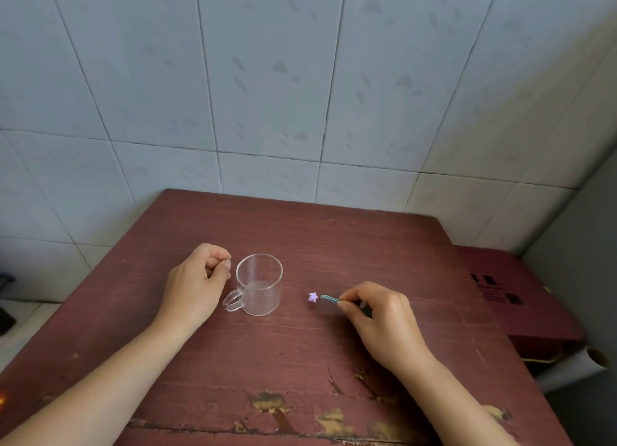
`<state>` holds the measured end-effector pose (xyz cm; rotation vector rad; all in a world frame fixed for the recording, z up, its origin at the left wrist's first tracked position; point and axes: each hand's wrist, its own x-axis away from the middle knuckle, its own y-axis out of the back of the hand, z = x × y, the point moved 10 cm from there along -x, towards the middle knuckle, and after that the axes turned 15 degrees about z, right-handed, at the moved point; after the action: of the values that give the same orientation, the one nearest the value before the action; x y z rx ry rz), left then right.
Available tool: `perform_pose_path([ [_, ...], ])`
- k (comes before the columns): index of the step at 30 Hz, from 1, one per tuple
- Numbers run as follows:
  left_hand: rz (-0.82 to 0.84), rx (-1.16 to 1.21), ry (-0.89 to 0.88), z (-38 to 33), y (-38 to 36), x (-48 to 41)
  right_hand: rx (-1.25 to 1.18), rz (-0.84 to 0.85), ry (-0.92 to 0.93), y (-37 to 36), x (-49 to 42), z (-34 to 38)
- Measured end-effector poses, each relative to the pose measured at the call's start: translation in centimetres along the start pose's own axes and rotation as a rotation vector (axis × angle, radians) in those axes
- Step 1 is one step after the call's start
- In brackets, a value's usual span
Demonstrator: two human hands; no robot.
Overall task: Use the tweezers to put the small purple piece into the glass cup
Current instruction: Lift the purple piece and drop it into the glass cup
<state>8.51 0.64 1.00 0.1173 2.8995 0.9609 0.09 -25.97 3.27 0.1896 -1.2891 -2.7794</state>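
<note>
A clear glass cup (259,283) with a small handle stands upright on the dark red table (300,345). My left hand (197,285) rests just left of the cup, fingers curled, holding nothing. A small purple star-shaped piece (313,297) lies on the table to the right of the cup. My right hand (380,318) pinches green tweezers (330,299), whose tips point left and reach the purple piece. Whether the tips grip the piece I cannot tell.
A tiled wall rises behind the table. A dark red box (514,292) with printed marks sits beside the table's right edge, with a paper roll (581,362) below it. The table's front edge has chipped paint.
</note>
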Motion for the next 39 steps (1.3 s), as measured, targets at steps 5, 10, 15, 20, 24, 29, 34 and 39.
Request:
perform_pose_path([
  [5, -0.001, -0.003, -0.003, -0.1, 0.0, 0.0, -0.031, -0.041, -0.009, 0.5, 0.0, -0.1],
  [10, -0.001, -0.005, -0.004, -0.2, 0.1, 0.1, -0.048, -0.090, 0.002, 1.3, -0.1, 0.3],
  [15, 0.006, -0.008, -0.001, -0.2, 0.0, 0.1, -0.067, -0.116, 0.014, 1.6, -0.4, 0.7],
  [20, 0.004, -0.009, -0.002, -0.1, 0.0, 0.1, -0.068, -0.137, 0.049, 1.9, -0.6, 1.3],
  [24, 0.003, -0.014, 0.000, 0.0, 0.0, 0.0, -0.112, -0.165, 0.064, 2.2, -0.8, 2.0],
  [29, -0.035, -0.019, -0.007, -0.1, 0.3, 0.1, -0.183, -0.164, 0.085, 2.1, -1.3, 3.1],
  [34, -0.098, -0.077, -0.043, -0.7, 0.8, 0.4, -0.205, -0.144, 0.108, 1.4, -1.9, 4.4],
  [39, -0.106, -0.147, -0.058, -1.2, 1.0, 0.6, -0.208, -0.118, 0.123, 0.6, -2.4, 5.1],
])
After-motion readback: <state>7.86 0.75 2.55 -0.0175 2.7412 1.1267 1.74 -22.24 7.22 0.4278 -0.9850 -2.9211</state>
